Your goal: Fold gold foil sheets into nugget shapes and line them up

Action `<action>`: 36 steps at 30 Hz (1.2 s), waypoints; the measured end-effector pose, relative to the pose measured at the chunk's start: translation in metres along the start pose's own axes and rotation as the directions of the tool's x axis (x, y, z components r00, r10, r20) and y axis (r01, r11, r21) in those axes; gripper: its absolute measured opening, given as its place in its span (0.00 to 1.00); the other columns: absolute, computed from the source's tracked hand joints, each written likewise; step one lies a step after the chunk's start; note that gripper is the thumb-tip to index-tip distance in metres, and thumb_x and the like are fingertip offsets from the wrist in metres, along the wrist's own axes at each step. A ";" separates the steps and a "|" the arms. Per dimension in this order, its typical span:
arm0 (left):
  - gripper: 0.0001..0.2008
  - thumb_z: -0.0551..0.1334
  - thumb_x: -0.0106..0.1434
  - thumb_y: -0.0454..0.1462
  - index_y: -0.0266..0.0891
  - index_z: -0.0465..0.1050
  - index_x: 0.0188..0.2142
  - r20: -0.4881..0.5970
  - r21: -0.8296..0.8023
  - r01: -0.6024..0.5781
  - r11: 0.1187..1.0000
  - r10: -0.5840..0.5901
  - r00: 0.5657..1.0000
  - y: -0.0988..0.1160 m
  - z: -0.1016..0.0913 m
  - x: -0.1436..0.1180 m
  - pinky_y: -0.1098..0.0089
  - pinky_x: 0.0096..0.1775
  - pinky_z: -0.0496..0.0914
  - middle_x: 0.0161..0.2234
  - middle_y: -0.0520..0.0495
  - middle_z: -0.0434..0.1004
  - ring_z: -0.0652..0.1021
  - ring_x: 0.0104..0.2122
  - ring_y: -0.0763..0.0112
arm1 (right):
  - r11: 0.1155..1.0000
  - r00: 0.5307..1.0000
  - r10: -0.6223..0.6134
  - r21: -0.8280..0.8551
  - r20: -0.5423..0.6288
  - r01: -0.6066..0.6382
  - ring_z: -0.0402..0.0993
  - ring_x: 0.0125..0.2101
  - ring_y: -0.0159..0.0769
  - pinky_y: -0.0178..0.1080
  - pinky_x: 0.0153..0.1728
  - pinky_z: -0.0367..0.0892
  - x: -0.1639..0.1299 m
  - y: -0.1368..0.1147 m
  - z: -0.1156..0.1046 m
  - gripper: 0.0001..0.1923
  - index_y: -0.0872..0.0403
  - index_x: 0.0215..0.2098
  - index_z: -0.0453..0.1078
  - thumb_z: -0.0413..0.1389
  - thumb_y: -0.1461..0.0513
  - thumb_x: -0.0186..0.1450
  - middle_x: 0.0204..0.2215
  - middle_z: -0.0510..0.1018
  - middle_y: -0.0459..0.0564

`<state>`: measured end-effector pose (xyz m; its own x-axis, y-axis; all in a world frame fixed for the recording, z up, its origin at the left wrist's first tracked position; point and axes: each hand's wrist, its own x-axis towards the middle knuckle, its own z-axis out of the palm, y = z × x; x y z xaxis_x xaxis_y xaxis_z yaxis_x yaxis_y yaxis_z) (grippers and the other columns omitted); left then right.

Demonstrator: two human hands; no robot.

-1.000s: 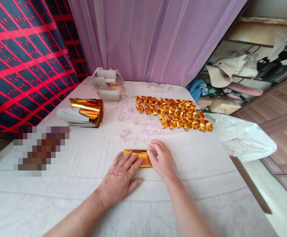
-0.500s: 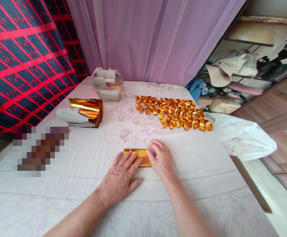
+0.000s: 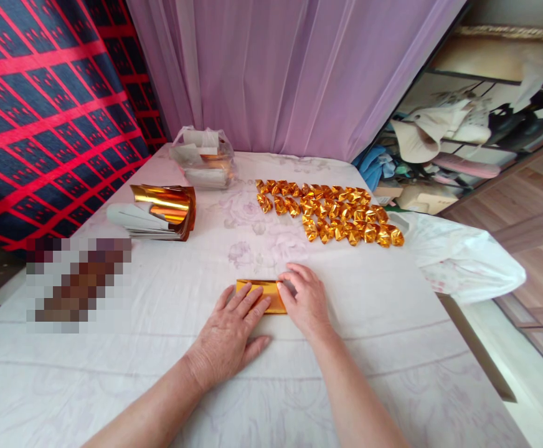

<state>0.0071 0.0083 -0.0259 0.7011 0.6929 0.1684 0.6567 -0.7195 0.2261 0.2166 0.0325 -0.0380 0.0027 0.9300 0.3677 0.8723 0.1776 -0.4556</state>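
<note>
A folded strip of gold foil paper (image 3: 275,300) lies flat on the table in front of me. My left hand (image 3: 234,323) rests over its left part, fingers spread and laid flat on the foil, thumb apart on the cloth. At the strip's right end, my right hand (image 3: 305,298) has its thumb on the foil and its index finger curled near the upper right corner. Whether the right fingers pinch the paper edge is hard to see. Beyond the hands, several folded gold paper ingots (image 3: 332,211) stand in rows.
A bent stack of gold foil sheets (image 3: 169,211) lies at the left, with a clear bag of more sheets (image 3: 203,158) behind it. A blurred patch (image 3: 82,283) covers something at the left edge. A white plastic bag (image 3: 472,255) hangs by the right edge, near a shoe shelf (image 3: 467,137).
Almost nothing differs. Both hands stay on the gold foil strip in the same pose, and the whole view has shifted very slightly.
</note>
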 end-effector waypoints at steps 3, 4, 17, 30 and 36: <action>0.31 0.57 0.67 0.50 0.42 0.57 0.65 0.012 0.004 0.004 1.000 -0.004 1.000 0.000 -0.001 0.001 0.45 0.63 0.52 0.64 0.41 0.62 0.61 0.64 0.50 | 1.000 1.000 0.000 -0.009 0.012 0.000 0.70 0.51 0.45 0.46 0.48 0.65 0.000 -0.001 -0.001 0.05 0.50 0.37 0.74 0.56 0.62 0.64 0.49 0.76 0.53; 0.31 0.57 0.67 0.50 0.42 0.58 0.65 0.016 0.004 0.003 1.000 -0.003 1.000 0.001 -0.002 0.001 0.45 0.63 0.53 0.64 0.40 0.63 0.62 0.64 0.50 | 1.000 1.000 0.000 -0.013 0.017 0.000 0.70 0.51 0.45 0.46 0.48 0.65 0.000 -0.001 -0.001 0.05 0.50 0.37 0.74 0.56 0.62 0.64 0.49 0.76 0.53; 0.29 0.59 0.66 0.49 0.40 0.62 0.62 -0.014 0.020 -0.011 1.000 0.011 1.000 0.001 -0.003 0.002 0.44 0.61 0.56 0.62 0.38 0.65 0.65 0.62 0.48 | 0.997 0.990 -0.045 -0.063 0.131 0.053 0.66 0.55 0.47 0.48 0.49 0.63 0.001 -0.003 -0.009 0.06 0.51 0.39 0.71 0.55 0.61 0.64 0.54 0.72 0.56; 0.29 0.58 0.66 0.49 0.40 0.62 0.62 0.002 0.037 -0.021 0.999 0.021 1.000 0.001 -0.003 0.002 0.45 0.62 0.55 0.63 0.40 0.64 0.64 0.63 0.50 | 0.997 0.990 -0.068 -0.024 0.121 0.071 0.65 0.56 0.48 0.49 0.50 0.61 0.000 -0.003 -0.007 0.04 0.52 0.37 0.69 0.55 0.63 0.63 0.55 0.72 0.57; 0.29 0.58 0.66 0.49 0.41 0.61 0.63 -0.025 0.026 -0.019 0.999 0.020 0.999 0.001 -0.001 0.000 0.45 0.62 0.55 0.63 0.39 0.65 0.64 0.63 0.50 | 0.988 0.992 -0.102 0.122 0.075 0.093 0.69 0.53 0.44 0.47 0.50 0.62 0.001 0.001 -0.005 0.06 0.50 0.37 0.67 0.54 0.66 0.61 0.48 0.77 0.53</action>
<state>0.0075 0.0082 -0.0245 0.7068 0.6795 0.1968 0.6502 -0.7336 0.1976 0.2202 0.0317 -0.0342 -0.1232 0.9283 0.3510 0.8028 0.3011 -0.5147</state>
